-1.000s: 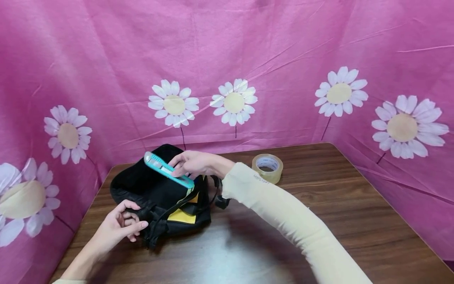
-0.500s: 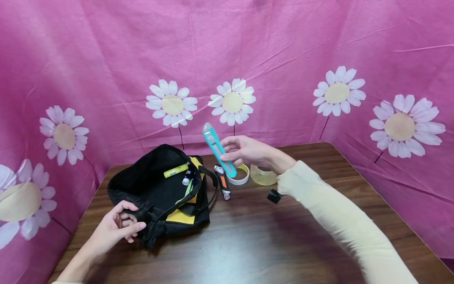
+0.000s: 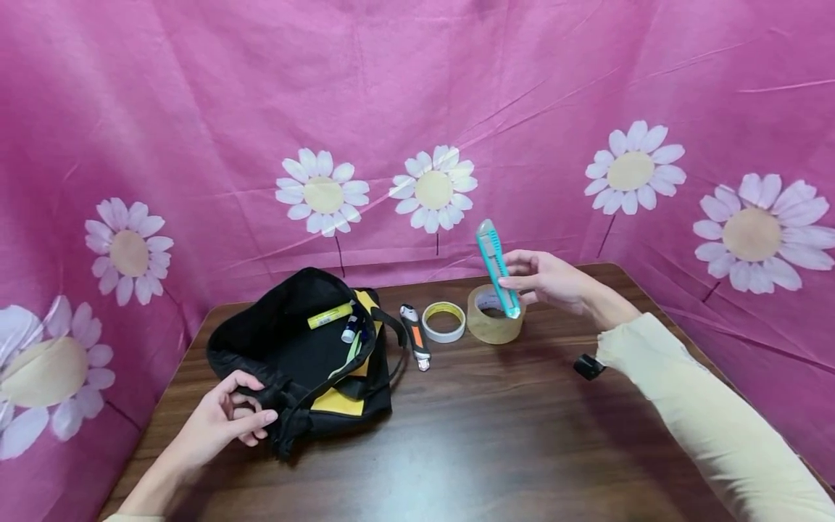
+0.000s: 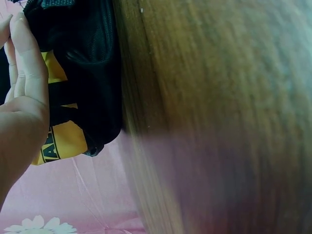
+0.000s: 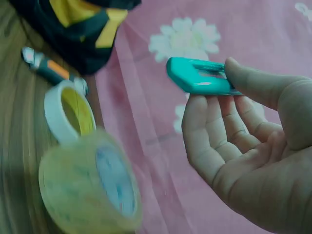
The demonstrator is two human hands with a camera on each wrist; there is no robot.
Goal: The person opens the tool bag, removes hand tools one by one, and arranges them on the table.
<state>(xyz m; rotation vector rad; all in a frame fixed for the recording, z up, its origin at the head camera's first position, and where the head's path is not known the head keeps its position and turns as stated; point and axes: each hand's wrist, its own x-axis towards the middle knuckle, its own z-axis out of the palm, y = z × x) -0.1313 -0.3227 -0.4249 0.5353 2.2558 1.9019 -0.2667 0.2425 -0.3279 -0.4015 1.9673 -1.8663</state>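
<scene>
In the head view my right hand (image 3: 551,283) pinches a teal box cutter (image 3: 497,270) between thumb and fingers, its clear-tipped end pointing up. It is held in front of the roll of clear packing tape (image 3: 492,328). The right wrist view shows the same teal box cutter (image 5: 202,78) resting across the fingertips, thumb on top. On the left my left hand (image 3: 222,413) grips the near rim of a black and yellow bag (image 3: 339,402), whose mouth gapes open. Inside the bag lie a yellow packet (image 3: 329,316) and a small white-capped tube (image 3: 349,330).
Between bag and packing tape stand an orange and grey box cutter (image 3: 415,337) and a white tape roll with a yellow core (image 3: 444,323), both on the wooden table (image 3: 483,435). A pink flowered curtain (image 3: 522,87) surrounds the table. A black strap (image 3: 390,322) hangs off the bag's right side.
My right hand has carried the teal box cutter from above the bag rightward to the packing tape, turning it more upright. The bag's contents have come into view. My left hand stays at the rim.
</scene>
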